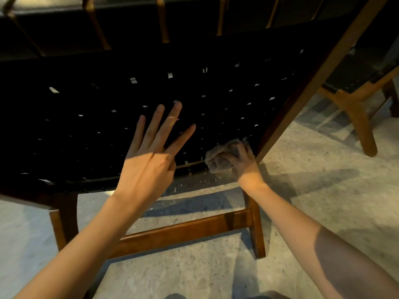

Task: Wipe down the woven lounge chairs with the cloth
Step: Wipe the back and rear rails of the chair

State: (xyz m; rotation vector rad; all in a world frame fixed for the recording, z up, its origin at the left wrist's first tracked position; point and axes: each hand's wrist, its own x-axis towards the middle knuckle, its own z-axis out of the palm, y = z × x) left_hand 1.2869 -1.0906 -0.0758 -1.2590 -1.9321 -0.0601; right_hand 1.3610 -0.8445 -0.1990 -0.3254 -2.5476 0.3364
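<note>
Two hands of mine are up against the black woven lounge chair (pixel 86 126) that fills most of the view. My left hand (pixel 149 160) is in the middle of the woven panel, palm toward the weave, its fingers (pixel 170 119) straight and fanned apart with the thumb tucked low. I cannot tell whether the palm actually rests on the straps or sits just off them.

My right hand (pixel 244 162) is lower and to the right, with its fingers curled tightly round a bunched grey-brown cloth (pixel 218 157). The wad bulges out to the left of my knuckles and is pressed on the near right corner of the weave, just beside the wooden side rail (pixel 313 83), which slants up and away to the far right.

Small bright gaps show between the woven bands. Above the panel lies a dark cushion (pixel 129 24) crossed by tan straps (pixel 162 18). Below it, a wooden crossbar (pixel 183 231) joins the left leg (pixel 64 223) and the right leg (pixel 257 229) near the floor. Both my forearms are bare.

A second chair (pixel 356 108) with the same pale wood frame stands well apart to the far right. All of it stands on a speckled stone floor (pixel 313 180) patched with light and shadow.
</note>
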